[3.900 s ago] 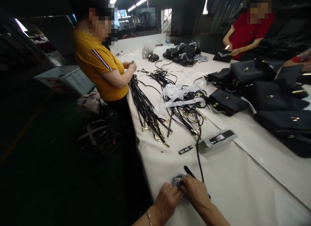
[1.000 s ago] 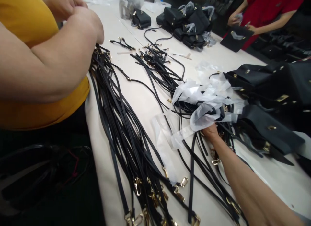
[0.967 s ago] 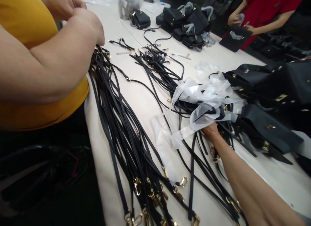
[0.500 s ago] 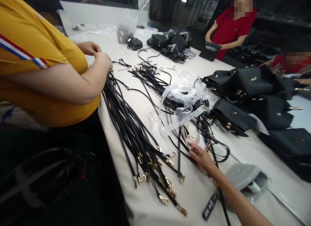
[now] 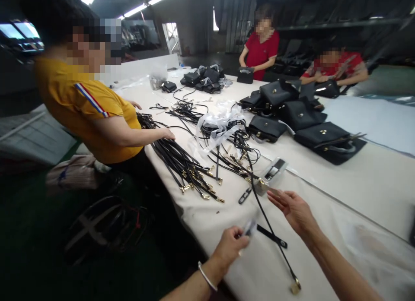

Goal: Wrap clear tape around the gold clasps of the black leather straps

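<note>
Left hand pinches a small pale scrap; right hand open, fingers spread.
Black strap lies on white table between both hands, gold clasp nearest; strap pile far left.

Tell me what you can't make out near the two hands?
Head view only.
Pale item in the left hand: motion blur hides what it is.
Right hand: open; contact with the black strap unclear.
Small black tool: too small to identify.
</note>
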Motion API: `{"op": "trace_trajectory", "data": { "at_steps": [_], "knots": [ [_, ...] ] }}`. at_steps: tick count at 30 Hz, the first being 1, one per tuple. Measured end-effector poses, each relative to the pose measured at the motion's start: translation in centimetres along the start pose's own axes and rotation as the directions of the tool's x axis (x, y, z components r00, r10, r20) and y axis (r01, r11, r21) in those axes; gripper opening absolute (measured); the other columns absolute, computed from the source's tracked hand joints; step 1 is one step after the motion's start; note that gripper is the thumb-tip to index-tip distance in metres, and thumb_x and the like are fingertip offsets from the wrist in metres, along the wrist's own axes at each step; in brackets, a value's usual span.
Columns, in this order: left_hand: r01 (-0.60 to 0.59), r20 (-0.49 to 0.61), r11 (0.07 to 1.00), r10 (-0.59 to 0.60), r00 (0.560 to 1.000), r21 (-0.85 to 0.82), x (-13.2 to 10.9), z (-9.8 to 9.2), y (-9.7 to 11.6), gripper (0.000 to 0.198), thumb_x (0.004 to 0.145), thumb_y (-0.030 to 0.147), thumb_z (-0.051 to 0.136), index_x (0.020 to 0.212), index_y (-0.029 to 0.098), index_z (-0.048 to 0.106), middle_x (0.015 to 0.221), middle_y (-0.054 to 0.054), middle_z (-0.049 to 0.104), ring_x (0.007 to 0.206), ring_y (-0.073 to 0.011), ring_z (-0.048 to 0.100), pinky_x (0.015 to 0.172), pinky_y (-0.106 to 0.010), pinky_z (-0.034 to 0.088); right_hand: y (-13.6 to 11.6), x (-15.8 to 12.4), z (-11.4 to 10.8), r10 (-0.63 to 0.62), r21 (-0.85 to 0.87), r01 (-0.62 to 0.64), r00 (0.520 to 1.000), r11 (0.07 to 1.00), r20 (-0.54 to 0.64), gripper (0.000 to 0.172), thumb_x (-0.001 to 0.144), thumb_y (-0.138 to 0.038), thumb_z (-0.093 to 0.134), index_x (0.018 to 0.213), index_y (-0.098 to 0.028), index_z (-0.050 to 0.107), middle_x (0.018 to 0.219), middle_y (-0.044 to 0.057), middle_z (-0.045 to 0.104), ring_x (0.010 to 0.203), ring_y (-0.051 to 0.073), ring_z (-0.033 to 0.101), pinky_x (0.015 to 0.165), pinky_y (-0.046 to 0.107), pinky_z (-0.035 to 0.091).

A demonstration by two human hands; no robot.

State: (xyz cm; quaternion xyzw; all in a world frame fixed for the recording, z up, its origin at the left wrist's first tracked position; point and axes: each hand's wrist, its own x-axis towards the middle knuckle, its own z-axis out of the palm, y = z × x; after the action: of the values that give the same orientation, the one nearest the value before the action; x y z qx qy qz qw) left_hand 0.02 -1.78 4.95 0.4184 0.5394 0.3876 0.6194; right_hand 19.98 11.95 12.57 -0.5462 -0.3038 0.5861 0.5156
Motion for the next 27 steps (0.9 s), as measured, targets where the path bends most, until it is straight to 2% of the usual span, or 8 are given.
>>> {"op": "trace_trajectory", "data": {
  "at_steps": [2,4,8,11,15,20,22,27],
  "knots": [
    [0.162,-0.002,0.935,-0.172,0.985,-0.317,-0.9,-0.3,1.8,0.044,0.069,0.052,0.079,0.081,0.013,0.063,0.069,-0.001,0.06,0.064,-0.0132,0.052,0.064,-0.027,0.041,1.0,-1.7,-2.5,0.099,0.088,-0.096,0.995,0.991,-0.032,0.034,0.065,-0.029,0.085,0.068,-0.02,0.052,0.076,0.007,0.073,0.09,0.03,0.074,0.087,0.042,0.062],
    [0.224,-0.011,0.852,-0.26,0.966,-0.474,-1.6,-0.4,3.3,0.053,0.055,0.051,0.088,0.08,0.012,0.063,0.069,-0.002,0.063,0.064,-0.0135,0.054,0.068,-0.027,0.042,2.0,-2.9,-4.8,0.203,0.144,-0.192,0.977,0.971,-0.065,0.028,0.07,-0.015,0.08,0.066,-0.019,0.053,0.069,0.007,0.071,0.082,0.028,0.075,0.079,0.039,0.065],
    [0.217,-0.021,0.826,-0.266,0.964,-0.521,-2.7,-0.1,4.9,0.056,0.053,0.048,0.092,0.085,0.01,0.065,0.071,-0.002,0.065,0.066,-0.0144,0.059,0.071,-0.027,0.044,2.6,-5.1,-8.5,0.32,0.222,-0.292,0.941,0.93,-0.106,0.023,0.069,0.001,0.074,0.073,-0.016,0.06,0.074,0.006,0.073,0.075,0.021,0.075,0.071,0.027,0.065],
    [0.191,-0.036,0.84,-0.242,0.97,-0.508,-3.3,0.8,5.7,0.055,0.053,0.045,0.092,0.087,0.01,0.067,0.072,-0.002,0.066,0.065,-0.0133,0.059,0.068,-0.026,0.044,2.1,-7.7,-9.5,0.363,0.236,-0.335,0.928,0.912,-0.083,0.024,0.065,-0.004,0.082,0.078,-0.016,0.066,0.078,0.005,0.074,0.071,0.017,0.074,0.064,0.021,0.064],
    [0.208,0.016,0.788,-0.244,0.97,-0.58,-3.6,1.9,6.3,0.052,0.055,0.042,0.093,0.088,0.01,0.069,0.074,-0.003,0.067,0.061,-0.01,0.056,0.064,-0.022,0.043,0.8,-11.6,-8.1,0.338,0.171,-0.329,0.941,0.929,-0.023,0.037,0.054,-0.025,0.094,0.082,-0.017,0.073,0.08,0.004,0.074,0.068,0.015,0.07,0.053,0.016,0.058],
    [0.232,0.058,0.717,-0.259,0.964,-0.657,-3.5,2.5,5.9,0.051,0.058,0.04,0.093,0.093,0.011,0.07,0.076,0.0,0.064,0.058,-0.0051,0.051,0.06,-0.019,0.041,-0.6,-13.5,-4.8,0.074,-0.211,-0.081,0.996,0.974,-0.042,0.046,0.056,-0.05,0.09,0.083,-0.017,0.073,0.072,0.006,0.074,0.067,0.02,0.071,0.062,0.025,0.059],
    [0.216,0.049,0.729,-0.243,0.969,-0.65,-3.6,2.6,5.9,0.05,0.06,0.038,0.092,0.096,0.011,0.07,0.079,-0.001,0.065,0.059,-0.0047,0.051,0.061,-0.019,0.042,-0.7,-13.3,-3.8,0.065,-0.27,-0.066,0.998,0.961,-0.014,0.05,0.058,-0.055,0.087,0.085,-0.017,0.072,0.072,0.008,0.075,0.069,0.024,0.073,0.066,0.029,0.059],
    [0.201,0.036,0.731,-0.235,0.971,-0.652,-3.4,2.6,6.2,0.049,0.062,0.036,0.091,0.098,0.01,0.07,0.08,-0.002,0.066,0.059,-0.0049,0.052,0.06,-0.018,0.043,-0.1,-13.4,-3.1,0.137,-0.214,-0.11,0.984,0.971,0.113,0.049,0.061,-0.059,0.084,0.082,-0.017,0.066,0.07,0.009,0.075,0.068,0.026,0.073,0.069,0.034,0.06]
  ]
}}
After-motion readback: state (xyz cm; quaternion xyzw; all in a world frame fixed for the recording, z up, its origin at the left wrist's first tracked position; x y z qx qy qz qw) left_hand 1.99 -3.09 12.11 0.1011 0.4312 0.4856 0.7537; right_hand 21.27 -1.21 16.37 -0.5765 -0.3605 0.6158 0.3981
